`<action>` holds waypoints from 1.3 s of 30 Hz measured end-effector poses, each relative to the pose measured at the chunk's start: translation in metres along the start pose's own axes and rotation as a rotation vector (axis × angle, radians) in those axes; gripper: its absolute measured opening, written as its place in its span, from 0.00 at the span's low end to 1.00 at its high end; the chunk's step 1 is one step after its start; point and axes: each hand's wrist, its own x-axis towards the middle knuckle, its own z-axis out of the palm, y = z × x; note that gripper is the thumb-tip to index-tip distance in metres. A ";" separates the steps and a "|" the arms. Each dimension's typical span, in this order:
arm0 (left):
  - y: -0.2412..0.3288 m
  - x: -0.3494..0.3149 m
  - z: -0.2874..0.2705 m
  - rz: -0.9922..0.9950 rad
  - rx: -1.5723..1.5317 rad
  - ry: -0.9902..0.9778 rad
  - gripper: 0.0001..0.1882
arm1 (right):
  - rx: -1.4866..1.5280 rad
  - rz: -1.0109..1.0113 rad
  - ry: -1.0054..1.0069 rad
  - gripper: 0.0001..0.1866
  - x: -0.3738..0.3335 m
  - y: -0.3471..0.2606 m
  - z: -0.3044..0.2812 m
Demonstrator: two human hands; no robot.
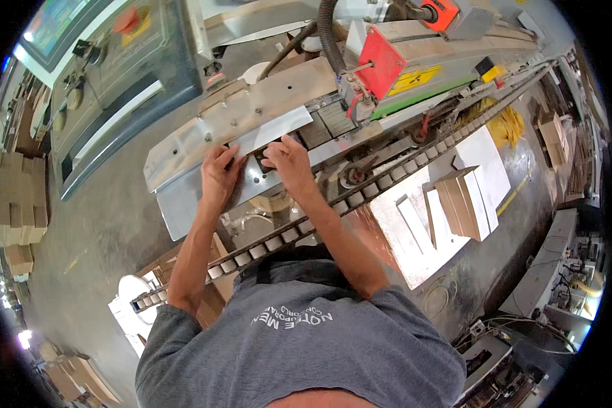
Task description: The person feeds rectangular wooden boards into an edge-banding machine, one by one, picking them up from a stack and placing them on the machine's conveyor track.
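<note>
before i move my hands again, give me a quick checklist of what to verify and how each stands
1. White strip in sight: ok, it shows just beyond the fingers.
2. Left hand near the strip: ok, its fingertips are by the strip's left end.
3. Right hand gripping the strip: cannot tell, the curled fingers hide any contact.
4. Hands apart from the red plate: ok, both are left of it.
5. Arms off the roller rail: cannot tell, both cross over it in this view.
</note>
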 end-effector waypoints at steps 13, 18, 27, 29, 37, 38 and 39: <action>0.056 0.046 0.077 0.043 0.007 -0.064 0.11 | 0.008 0.091 0.065 0.09 0.031 -0.032 -0.088; 0.076 0.065 0.109 0.135 -0.008 -0.085 0.10 | 0.006 -0.135 0.181 0.10 -0.007 -0.065 -0.107; 0.099 0.089 0.157 0.176 0.027 -0.089 0.17 | -1.138 -0.162 0.507 0.22 -0.159 -0.055 -0.256; 0.110 0.086 0.142 0.166 0.013 -0.121 0.19 | -1.457 -0.099 0.531 0.24 -0.185 -0.028 -0.286; 0.128 0.017 0.087 0.174 -0.178 -0.091 0.11 | -1.544 0.295 0.354 0.30 -0.201 -0.026 -0.306; 0.129 0.004 0.083 0.067 -0.302 -0.163 0.13 | -1.566 0.231 0.361 0.27 -0.203 -0.035 -0.300; 0.133 -0.011 0.075 -0.049 -0.417 -0.229 0.16 | -1.568 0.210 0.338 0.27 -0.204 -0.057 -0.283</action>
